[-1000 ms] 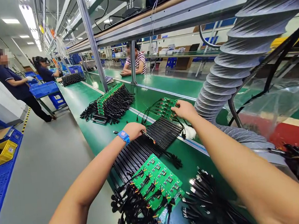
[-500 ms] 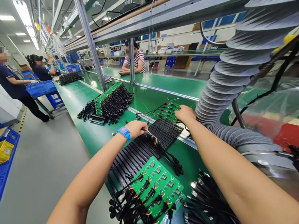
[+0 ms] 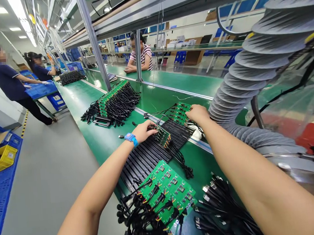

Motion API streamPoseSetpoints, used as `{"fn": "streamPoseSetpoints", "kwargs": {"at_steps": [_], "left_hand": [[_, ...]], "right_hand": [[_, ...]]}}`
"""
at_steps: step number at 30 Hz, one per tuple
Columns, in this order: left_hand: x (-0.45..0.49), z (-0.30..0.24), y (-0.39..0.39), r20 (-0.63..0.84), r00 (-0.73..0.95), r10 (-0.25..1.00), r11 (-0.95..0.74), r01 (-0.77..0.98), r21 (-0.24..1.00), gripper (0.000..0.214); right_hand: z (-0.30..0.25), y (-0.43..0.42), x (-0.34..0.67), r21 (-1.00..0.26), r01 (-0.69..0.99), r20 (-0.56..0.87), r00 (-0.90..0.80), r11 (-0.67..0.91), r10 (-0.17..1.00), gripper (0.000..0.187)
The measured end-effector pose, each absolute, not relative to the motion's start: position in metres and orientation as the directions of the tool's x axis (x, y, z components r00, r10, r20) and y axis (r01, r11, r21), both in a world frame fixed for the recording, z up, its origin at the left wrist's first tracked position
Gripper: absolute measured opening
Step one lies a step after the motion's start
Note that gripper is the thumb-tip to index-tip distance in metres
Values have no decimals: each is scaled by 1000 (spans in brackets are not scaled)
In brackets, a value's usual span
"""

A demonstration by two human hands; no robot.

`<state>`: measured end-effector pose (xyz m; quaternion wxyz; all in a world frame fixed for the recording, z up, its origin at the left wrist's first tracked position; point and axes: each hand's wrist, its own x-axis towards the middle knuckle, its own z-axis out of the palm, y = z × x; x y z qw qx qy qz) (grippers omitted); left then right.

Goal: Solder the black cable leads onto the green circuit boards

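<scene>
Gently: your left hand (image 3: 143, 132) pinches the tilted board (image 3: 163, 135) by its left edge, over the black rack (image 3: 140, 161); your right hand (image 3: 199, 114) grips the far board (image 3: 181, 113) by its right edge, near the rack's far end. Best keep cables (image 3: 182, 162) clear of the slats.

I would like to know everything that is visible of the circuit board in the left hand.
The board is a thin green panel with rows of small dark components. Yellow and orange wires sit along its right end, and black cables seem to trail from there onto the green table. The left hand grips its left end, holding it tilted over the black rack. Whether it touches the rack is unclear.
</scene>
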<state>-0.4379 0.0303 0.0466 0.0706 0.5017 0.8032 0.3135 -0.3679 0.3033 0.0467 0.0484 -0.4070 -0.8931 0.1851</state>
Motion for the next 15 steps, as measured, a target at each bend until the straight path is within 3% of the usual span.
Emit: {"fn": "streamPoseSetpoints", "kwargs": {"at_steps": [6, 9, 13, 15], "left_hand": [[-439, 30, 44, 238, -541, 807, 320, 738, 594, 26], [-440, 27, 50, 251, -550, 796, 331, 744, 581, 23], [-428, 28, 48, 291, -598, 747, 391, 749, 535, 26], [-416, 27, 41, 323, -653, 685, 465, 734, 495, 29]], "right_hand": [[78, 275, -362, -363, 642, 43, -713, 676, 700, 40], [100, 251, -359, -356, 515, 95, -810, 779, 579, 45], [105, 212, -359, -370, 282, -132, -959, 885, 250, 33], [99, 199, -359, -371, 237, -252, -956, 898, 149, 28]]}}
